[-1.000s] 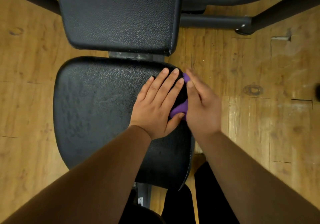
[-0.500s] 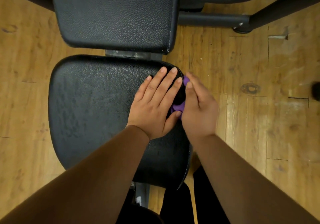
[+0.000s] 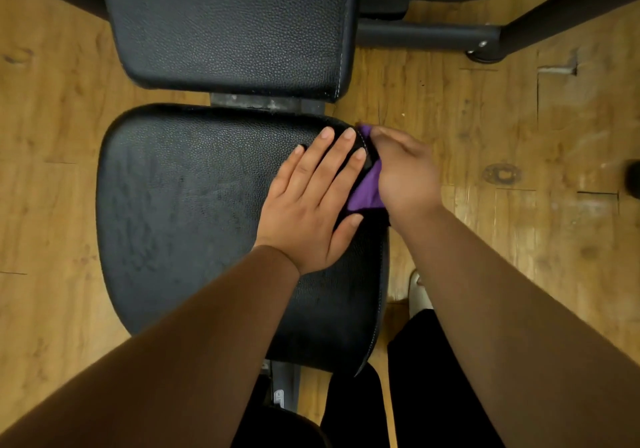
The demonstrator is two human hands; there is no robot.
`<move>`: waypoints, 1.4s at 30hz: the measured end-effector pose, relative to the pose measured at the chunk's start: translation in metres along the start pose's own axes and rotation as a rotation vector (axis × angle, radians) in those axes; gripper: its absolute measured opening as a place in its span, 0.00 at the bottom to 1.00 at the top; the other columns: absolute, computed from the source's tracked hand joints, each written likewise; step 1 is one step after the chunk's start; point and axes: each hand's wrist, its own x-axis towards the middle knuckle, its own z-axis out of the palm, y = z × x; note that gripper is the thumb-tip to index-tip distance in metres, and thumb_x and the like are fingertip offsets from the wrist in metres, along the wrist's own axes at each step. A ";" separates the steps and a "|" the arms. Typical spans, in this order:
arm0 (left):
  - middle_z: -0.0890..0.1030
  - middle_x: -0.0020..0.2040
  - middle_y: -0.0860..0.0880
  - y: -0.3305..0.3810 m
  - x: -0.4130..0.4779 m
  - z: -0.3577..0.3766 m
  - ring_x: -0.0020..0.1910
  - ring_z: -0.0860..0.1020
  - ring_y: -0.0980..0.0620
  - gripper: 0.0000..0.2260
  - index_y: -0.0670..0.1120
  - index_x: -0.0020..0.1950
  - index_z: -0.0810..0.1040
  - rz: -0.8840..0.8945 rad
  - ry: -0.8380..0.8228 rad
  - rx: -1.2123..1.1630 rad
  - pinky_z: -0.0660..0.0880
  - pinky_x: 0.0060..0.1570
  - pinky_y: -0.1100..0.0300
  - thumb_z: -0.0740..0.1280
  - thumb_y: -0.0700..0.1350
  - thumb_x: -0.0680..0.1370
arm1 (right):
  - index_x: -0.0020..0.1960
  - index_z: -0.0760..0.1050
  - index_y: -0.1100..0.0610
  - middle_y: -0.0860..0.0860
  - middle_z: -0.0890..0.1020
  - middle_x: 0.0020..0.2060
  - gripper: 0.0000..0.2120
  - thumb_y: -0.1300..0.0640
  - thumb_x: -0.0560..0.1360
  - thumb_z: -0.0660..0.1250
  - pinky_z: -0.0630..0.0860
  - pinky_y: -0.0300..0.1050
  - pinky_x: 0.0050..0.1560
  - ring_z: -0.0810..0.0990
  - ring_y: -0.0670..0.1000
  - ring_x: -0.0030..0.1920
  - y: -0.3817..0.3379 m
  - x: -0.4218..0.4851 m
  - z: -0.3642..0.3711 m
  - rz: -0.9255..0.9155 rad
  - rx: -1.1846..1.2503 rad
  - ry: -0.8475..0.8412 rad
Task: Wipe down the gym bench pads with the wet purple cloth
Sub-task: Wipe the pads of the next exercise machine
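Note:
The black seat pad of the gym bench lies below me, with damp streaks on its left half. The black back pad sits beyond it across a narrow gap. My left hand rests flat on the seat pad's right part, fingers straight and spread. My right hand presses the purple cloth against the pad's right side edge, near the far right corner. Most of the cloth is hidden under that hand, and only a purple fold shows between my two hands.
Wooden floor surrounds the bench. Black frame tubes run at the top right, ending in a foot on the floor. A metal frame piece shows in the gap between pads. My dark-clothed legs and a light shoe are at the bottom.
My right hand has shifted outward over the seat pad's right edge with the cloth, so more purple shows between the hands. My left hand stays flat in place.

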 end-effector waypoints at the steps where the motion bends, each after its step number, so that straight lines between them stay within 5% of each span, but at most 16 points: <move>1: 0.63 0.76 0.41 0.000 0.000 0.000 0.76 0.59 0.41 0.27 0.41 0.75 0.61 0.000 -0.004 -0.001 0.55 0.75 0.46 0.47 0.55 0.81 | 0.46 0.81 0.47 0.40 0.84 0.38 0.10 0.56 0.80 0.62 0.74 0.32 0.48 0.81 0.37 0.43 -0.003 -0.001 0.000 0.018 0.001 -0.014; 3: 0.62 0.76 0.41 -0.001 0.000 -0.001 0.76 0.59 0.42 0.27 0.41 0.75 0.61 -0.001 -0.003 0.007 0.55 0.75 0.46 0.47 0.55 0.81 | 0.52 0.81 0.49 0.42 0.84 0.42 0.10 0.57 0.81 0.61 0.75 0.30 0.49 0.81 0.34 0.45 0.002 -0.014 0.000 -0.095 -0.023 -0.003; 6: 0.61 0.76 0.42 -0.001 0.000 0.001 0.77 0.58 0.42 0.27 0.41 0.76 0.60 -0.001 -0.004 0.007 0.55 0.74 0.46 0.48 0.55 0.81 | 0.64 0.77 0.51 0.42 0.79 0.60 0.14 0.58 0.82 0.59 0.69 0.37 0.67 0.74 0.36 0.63 0.023 -0.039 -0.001 -0.333 -0.072 0.026; 9: 0.61 0.76 0.42 -0.001 0.000 0.000 0.76 0.58 0.42 0.27 0.41 0.75 0.61 0.003 -0.008 -0.006 0.55 0.74 0.46 0.48 0.55 0.81 | 0.53 0.81 0.47 0.42 0.84 0.52 0.11 0.57 0.81 0.61 0.73 0.44 0.65 0.79 0.41 0.58 0.016 -0.018 0.000 -0.140 0.102 0.006; 12: 0.61 0.76 0.42 -0.001 0.001 0.000 0.76 0.58 0.42 0.27 0.41 0.75 0.61 0.004 -0.013 -0.006 0.55 0.74 0.46 0.47 0.55 0.81 | 0.48 0.82 0.51 0.44 0.85 0.41 0.11 0.59 0.80 0.61 0.76 0.37 0.50 0.83 0.42 0.47 0.003 0.005 0.000 0.091 0.151 -0.061; 19: 0.60 0.76 0.43 -0.002 0.000 0.000 0.76 0.58 0.42 0.27 0.42 0.76 0.59 0.003 -0.017 0.000 0.55 0.74 0.46 0.46 0.55 0.81 | 0.65 0.75 0.49 0.39 0.76 0.61 0.15 0.59 0.82 0.58 0.66 0.36 0.69 0.72 0.37 0.66 0.028 -0.035 -0.001 -0.339 -0.047 0.003; 23: 0.60 0.76 0.42 -0.001 0.000 0.001 0.76 0.58 0.42 0.28 0.42 0.75 0.61 0.002 -0.017 -0.003 0.55 0.74 0.46 0.46 0.56 0.81 | 0.56 0.81 0.54 0.43 0.84 0.48 0.12 0.61 0.81 0.59 0.73 0.38 0.61 0.81 0.42 0.54 0.010 0.002 -0.001 -0.042 0.083 -0.040; 25: 0.60 0.76 0.42 -0.001 0.000 0.001 0.76 0.59 0.42 0.28 0.42 0.75 0.61 0.000 -0.016 0.000 0.55 0.74 0.46 0.46 0.57 0.81 | 0.57 0.80 0.54 0.44 0.85 0.40 0.13 0.60 0.81 0.58 0.75 0.35 0.54 0.83 0.42 0.47 0.007 0.000 -0.001 -0.043 0.056 -0.076; 30: 0.60 0.76 0.42 -0.001 0.000 0.001 0.76 0.59 0.42 0.29 0.42 0.75 0.60 0.004 -0.015 0.010 0.55 0.75 0.47 0.46 0.58 0.81 | 0.70 0.71 0.51 0.39 0.74 0.64 0.17 0.56 0.83 0.55 0.64 0.36 0.70 0.69 0.36 0.67 0.035 -0.037 -0.003 -0.378 -0.179 0.047; 37: 0.60 0.76 0.42 -0.001 0.000 0.000 0.76 0.59 0.42 0.29 0.42 0.75 0.61 -0.002 -0.023 0.011 0.55 0.75 0.46 0.45 0.58 0.81 | 0.55 0.81 0.51 0.43 0.84 0.47 0.12 0.59 0.82 0.59 0.74 0.36 0.60 0.81 0.40 0.51 0.004 0.006 -0.002 -0.021 0.085 -0.126; 39: 0.61 0.76 0.42 0.000 0.000 0.000 0.76 0.59 0.42 0.29 0.42 0.75 0.61 -0.003 -0.019 0.013 0.54 0.75 0.47 0.45 0.58 0.81 | 0.60 0.79 0.50 0.43 0.83 0.49 0.13 0.58 0.82 0.58 0.72 0.33 0.60 0.79 0.36 0.52 0.009 -0.006 -0.003 -0.148 -0.012 -0.106; 42: 0.60 0.76 0.43 -0.001 0.000 0.000 0.76 0.59 0.42 0.29 0.42 0.75 0.60 0.003 -0.016 0.017 0.54 0.75 0.47 0.45 0.58 0.81 | 0.69 0.70 0.49 0.41 0.74 0.65 0.16 0.58 0.83 0.56 0.65 0.38 0.70 0.70 0.37 0.68 0.033 -0.036 -0.006 -0.460 -0.166 -0.021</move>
